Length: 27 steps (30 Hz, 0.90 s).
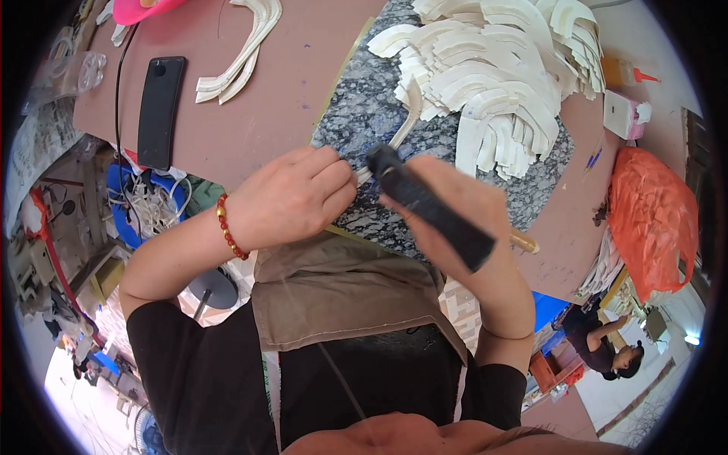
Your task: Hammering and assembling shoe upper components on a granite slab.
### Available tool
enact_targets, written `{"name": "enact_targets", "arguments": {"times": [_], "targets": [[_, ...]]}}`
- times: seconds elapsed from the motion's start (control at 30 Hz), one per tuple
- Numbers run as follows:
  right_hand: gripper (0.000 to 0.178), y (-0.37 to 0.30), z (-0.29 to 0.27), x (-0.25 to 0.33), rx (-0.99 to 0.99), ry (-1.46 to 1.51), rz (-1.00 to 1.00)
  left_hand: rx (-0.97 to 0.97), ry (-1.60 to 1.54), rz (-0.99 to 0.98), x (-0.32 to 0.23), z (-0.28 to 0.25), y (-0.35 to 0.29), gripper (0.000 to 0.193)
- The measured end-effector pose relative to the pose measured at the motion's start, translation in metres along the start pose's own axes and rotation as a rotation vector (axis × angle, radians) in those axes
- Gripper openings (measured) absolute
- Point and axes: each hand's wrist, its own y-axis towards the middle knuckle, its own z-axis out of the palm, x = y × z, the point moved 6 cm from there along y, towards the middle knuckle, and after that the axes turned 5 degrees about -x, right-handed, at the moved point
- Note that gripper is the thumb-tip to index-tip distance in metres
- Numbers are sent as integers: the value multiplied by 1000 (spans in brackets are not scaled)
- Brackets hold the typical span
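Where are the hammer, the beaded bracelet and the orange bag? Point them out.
Hammer [434,209], head view: on its black head.
Beaded bracelet [224,226], head view: on its beads.
Orange bag [651,216], head view: on its crumpled side.

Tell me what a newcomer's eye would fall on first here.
Likely the big heap of white curved pieces on the speckled slab, upper centre-right. Next, the black-headed hammer in the right grip, mid-view, beside a single curved piece that reaches the left grip. The bright orange-red bag at the far right also stands out.
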Motion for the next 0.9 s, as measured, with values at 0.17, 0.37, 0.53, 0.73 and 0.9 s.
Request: {"name": "enact_targets", "arguments": {"times": [0.17, 0.37, 0.53, 0.73, 0.9], "targets": [[19, -2, 6, -4, 54, 83, -14, 59, -42, 97, 15, -2, -4, 30], [19, -7, 22, 13, 161, -155, -17, 63, -37, 154, 14, -2, -7, 28], [28, -1, 8, 7, 200, -40, 37, 47, -27, 145, 16, -7, -14, 30], [22, -1, 22, 10, 202, -58, -3, -93, -35, 83, 23, -11, -27, 27], [25, 6, 22, 25, 202, 55, -22, -181, -51, -21, 21, -9, -38, 26]]}}
